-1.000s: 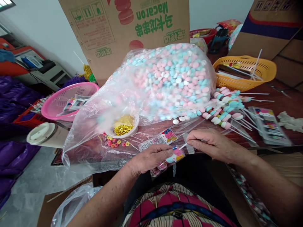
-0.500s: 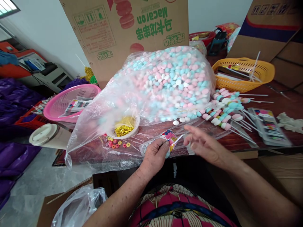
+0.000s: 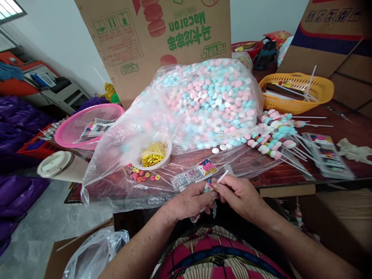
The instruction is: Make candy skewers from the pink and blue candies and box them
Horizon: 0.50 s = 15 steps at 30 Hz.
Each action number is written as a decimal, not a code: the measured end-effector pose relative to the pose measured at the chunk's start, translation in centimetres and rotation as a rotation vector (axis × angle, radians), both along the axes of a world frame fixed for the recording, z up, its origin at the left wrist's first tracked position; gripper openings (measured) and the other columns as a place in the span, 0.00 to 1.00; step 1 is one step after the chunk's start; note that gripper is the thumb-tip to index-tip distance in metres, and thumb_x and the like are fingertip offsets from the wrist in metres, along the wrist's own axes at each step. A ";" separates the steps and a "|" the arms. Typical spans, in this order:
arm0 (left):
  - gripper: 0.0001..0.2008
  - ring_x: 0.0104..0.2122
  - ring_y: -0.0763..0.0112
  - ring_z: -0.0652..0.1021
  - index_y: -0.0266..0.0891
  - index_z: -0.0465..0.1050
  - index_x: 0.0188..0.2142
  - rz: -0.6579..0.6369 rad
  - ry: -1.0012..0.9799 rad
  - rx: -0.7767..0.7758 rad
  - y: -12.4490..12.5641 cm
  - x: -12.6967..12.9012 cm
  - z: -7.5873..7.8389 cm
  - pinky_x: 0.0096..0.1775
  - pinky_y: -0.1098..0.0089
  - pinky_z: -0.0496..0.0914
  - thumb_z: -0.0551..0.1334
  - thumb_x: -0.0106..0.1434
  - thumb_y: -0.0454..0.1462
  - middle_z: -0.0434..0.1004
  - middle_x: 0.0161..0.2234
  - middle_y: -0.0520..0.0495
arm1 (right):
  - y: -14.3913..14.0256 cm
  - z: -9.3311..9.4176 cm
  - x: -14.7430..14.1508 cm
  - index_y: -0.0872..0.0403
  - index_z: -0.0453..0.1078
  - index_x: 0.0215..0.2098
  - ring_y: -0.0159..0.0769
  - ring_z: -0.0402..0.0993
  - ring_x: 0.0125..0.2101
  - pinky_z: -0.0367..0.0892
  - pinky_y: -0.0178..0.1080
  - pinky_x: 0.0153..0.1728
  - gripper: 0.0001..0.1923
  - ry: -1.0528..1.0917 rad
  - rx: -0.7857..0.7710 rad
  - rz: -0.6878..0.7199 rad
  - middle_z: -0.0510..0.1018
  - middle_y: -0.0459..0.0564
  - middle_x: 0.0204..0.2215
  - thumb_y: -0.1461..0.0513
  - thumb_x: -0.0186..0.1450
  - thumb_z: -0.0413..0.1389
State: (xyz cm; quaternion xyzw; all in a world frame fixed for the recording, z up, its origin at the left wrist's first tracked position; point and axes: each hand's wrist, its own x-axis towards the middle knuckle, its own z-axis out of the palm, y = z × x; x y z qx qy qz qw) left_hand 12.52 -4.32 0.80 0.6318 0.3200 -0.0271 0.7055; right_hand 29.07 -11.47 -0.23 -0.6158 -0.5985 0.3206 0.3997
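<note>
My left hand (image 3: pixel 193 201) is closed around a small printed plastic bag (image 3: pixel 209 185) just in front of the table's near edge. A white stick (image 3: pixel 223 176) pokes up from the bag. My right hand (image 3: pixel 242 197) meets the left one, thumb and fingers pinching the bag at the foot of the stick. Fingers hide most of the bag and whatever is inside it. Just beyond my hands, a flat printed packet (image 3: pixel 193 175) lies on the table. Several white candies (image 3: pixel 223 147) lie farther back, before a large clear bag of pastel candies (image 3: pixel 209 100).
Candy skewers (image 3: pixel 273 141) and a stack of printed packets (image 3: pixel 328 155) lie at right, below a yellow basket (image 3: pixel 327 87). A tub of gold ties (image 3: pixel 166 161), ring candies (image 3: pixel 141 176), a lidded cup (image 3: pixel 66 168) and a pink basket (image 3: pixel 65 143) stand left.
My right hand has come left and down, from spread fingers to a pinch at the stick. My left hand has drawn slightly toward me, uncovering the flat packet.
</note>
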 end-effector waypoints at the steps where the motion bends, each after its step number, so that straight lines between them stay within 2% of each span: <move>1: 0.12 0.17 0.78 0.66 0.38 0.66 0.30 -0.021 0.056 0.050 0.1 -0.1 0.0 0.16 0.78 0.59 0.57 0.60 0.45 0.67 0.21 0.54 | 0.1 0.3 0.4 0.52 0.59 0.21 0.29 0.62 0.17 0.57 0.33 0.20 0.17 -0.139 0.074 -0.071 0.67 0.42 0.15 0.56 0.66 0.47; 3: 0.09 0.17 0.77 0.67 0.38 0.66 0.28 -0.012 0.123 0.099 0.2 -0.3 0.0 0.18 0.77 0.60 0.57 0.60 0.41 0.66 0.20 0.55 | 0.2 0.9 1.0 0.52 0.62 0.24 0.32 0.65 0.20 0.59 0.35 0.23 0.14 -0.373 0.223 -0.233 0.69 0.45 0.17 0.58 0.67 0.46; 4: 0.08 0.18 0.77 0.68 0.38 0.66 0.28 0.031 0.128 0.096 0.2 -0.4 -0.1 0.19 0.76 0.61 0.56 0.60 0.40 0.66 0.21 0.55 | 0.2 1.2 1.1 0.52 0.65 0.28 0.35 0.68 0.24 0.62 0.37 0.27 0.12 -0.477 0.298 -0.255 0.72 0.48 0.21 0.59 0.67 0.46; 5: 0.08 0.18 0.76 0.68 0.38 0.66 0.28 0.082 0.120 0.092 0.3 -0.4 -0.1 0.20 0.76 0.61 0.55 0.60 0.39 0.66 0.21 0.55 | 0.2 1.4 1.1 0.53 0.67 0.34 0.38 0.71 0.31 0.64 0.40 0.33 0.10 -0.582 0.377 -0.199 0.76 0.51 0.27 0.60 0.67 0.45; 7: 0.08 0.19 0.75 0.69 0.38 0.66 0.26 0.102 0.091 0.125 0.5 -0.4 0.0 0.22 0.75 0.63 0.54 0.60 0.38 0.67 0.21 0.54 | 0.1 1.5 0.5 0.55 0.67 0.46 0.45 0.69 0.45 0.61 0.49 0.47 0.13 -0.782 0.552 0.077 0.76 0.57 0.42 0.64 0.67 0.44; 9: 0.09 0.21 0.75 0.70 0.37 0.65 0.23 -0.037 0.087 0.172 0.8 -0.3 0.2 0.24 0.74 0.64 0.55 0.59 0.36 0.67 0.20 0.53 | -0.2 1.0 -0.4 0.56 0.65 0.51 0.46 0.65 0.50 0.53 0.56 0.54 0.18 -0.920 0.638 0.341 0.74 0.57 0.48 0.68 0.67 0.42; 11: 0.10 0.21 0.75 0.70 0.37 0.64 0.22 -0.199 0.123 0.124 1.0 -0.2 0.2 0.24 0.75 0.65 0.54 0.59 0.36 0.66 0.19 0.53 | -0.4 0.2 -1.0 0.59 0.66 0.50 0.45 0.68 0.44 0.51 0.58 0.54 0.18 -0.999 0.622 0.439 0.77 0.56 0.41 0.70 0.66 0.41; 13: 0.10 0.19 0.74 0.70 0.38 0.65 0.26 -0.306 0.177 0.079 0.9 -0.2 0.2 0.22 0.75 0.64 0.52 0.61 0.39 0.67 0.19 0.54 | -0.7 -0.4 -1.2 0.61 0.70 0.43 0.43 0.69 0.34 0.56 0.57 0.51 0.16 -1.039 0.554 0.498 0.77 0.55 0.31 0.71 0.64 0.43; 14: 0.10 0.19 0.74 0.70 0.38 0.65 0.27 -0.351 0.198 0.138 0.8 -0.2 0.2 0.21 0.75 0.64 0.53 0.61 0.40 0.68 0.19 0.54 | -0.8 -0.7 -1.2 0.61 0.71 0.39 0.42 0.69 0.31 0.59 0.56 0.49 0.14 -1.036 0.506 0.544 0.76 0.54 0.27 0.71 0.63 0.44; 15: 0.09 0.19 0.73 0.70 0.39 0.66 0.27 -0.393 0.219 0.269 0.7 -0.3 0.3 0.21 0.74 0.64 0.55 0.60 0.41 0.69 0.20 0.53 | -0.9 -0.8 -1.2 0.60 0.71 0.34 0.41 0.68 0.28 0.62 0.54 0.44 0.12 -1.004 0.443 0.583 0.75 0.53 0.24 0.71 0.61 0.46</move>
